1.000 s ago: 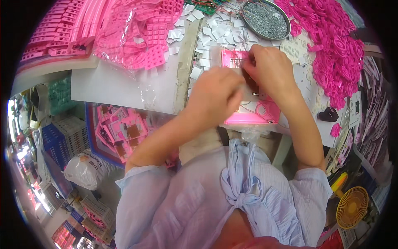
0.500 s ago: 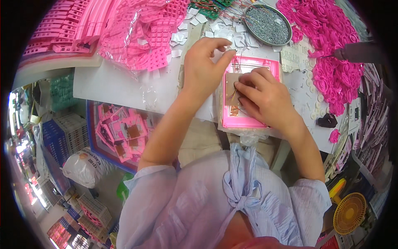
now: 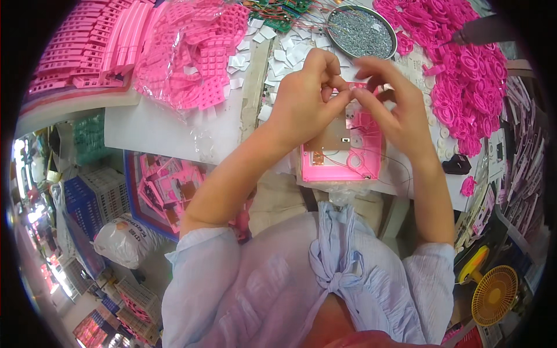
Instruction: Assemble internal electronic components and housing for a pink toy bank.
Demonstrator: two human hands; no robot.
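Note:
Above the far part of a pink plastic case (image 3: 342,173), my two hands meet at their fingertips. My left hand (image 3: 306,101) is closed in a pinch; what it holds is too small to make out. My right hand (image 3: 397,107) has its fingers curled, its thumb tip against the left fingertips at a tiny pale thing. A brown flat board (image 3: 328,138) lies on the left part of the case, partly under my left hand. Thin wires (image 3: 400,159) run across the case and loop out past its right edge.
Behind the case are white square pieces (image 3: 284,58) and a round tray of small metal screws (image 3: 361,35). Pink parts are heaped at right (image 3: 464,87) and in clear plastic at left (image 3: 191,52). A dark tool (image 3: 478,30) hangs at upper right. Below left stands a bin of pink assemblies (image 3: 165,185).
My right hand has lifted off the brown board and moved up to my left hand's fingertips. My left hand has shifted right and closed. The board now sits tilted in the case.

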